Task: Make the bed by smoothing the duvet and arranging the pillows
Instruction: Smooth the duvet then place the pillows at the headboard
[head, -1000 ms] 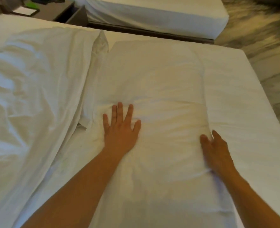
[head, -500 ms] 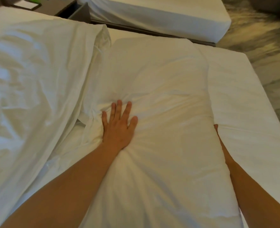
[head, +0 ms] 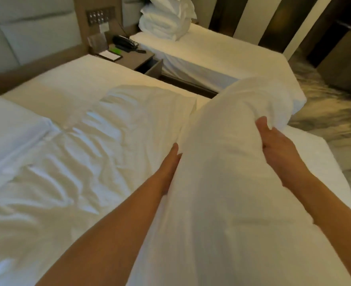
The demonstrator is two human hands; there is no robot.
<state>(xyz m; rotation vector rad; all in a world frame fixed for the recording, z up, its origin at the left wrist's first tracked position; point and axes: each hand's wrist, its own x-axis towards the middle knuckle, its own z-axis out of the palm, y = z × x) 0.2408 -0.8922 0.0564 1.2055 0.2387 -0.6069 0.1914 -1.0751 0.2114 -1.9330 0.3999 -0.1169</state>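
Note:
A big white pillow (head: 222, 166) is raised off the bed between my two hands, its far end up near the bed's right edge. My left hand (head: 169, 168) presses flat against its left side, fingers partly hidden behind it. My right hand (head: 275, 145) grips its right side, thumb dug into the fabric. A wrinkled white duvet (head: 71, 162) covers the left half of the bed. Another pillow (head: 7, 129) lies flat at far left. The bare sheet (head: 83, 79) shows toward the headboard.
A padded headboard (head: 32, 32) runs along the top left. A nightstand (head: 133, 56) with a black phone (head: 125, 43) and a notepad stands between the beds. The second bed (head: 222, 60) carries a pile of white bedding (head: 166, 19). Patterned floor (head: 325, 112) lies to the right.
Both hands went from pressing flat on the pillow to clasping its sides, and the pillow rose off the bed. My view swung up toward the headboard and the second bed.

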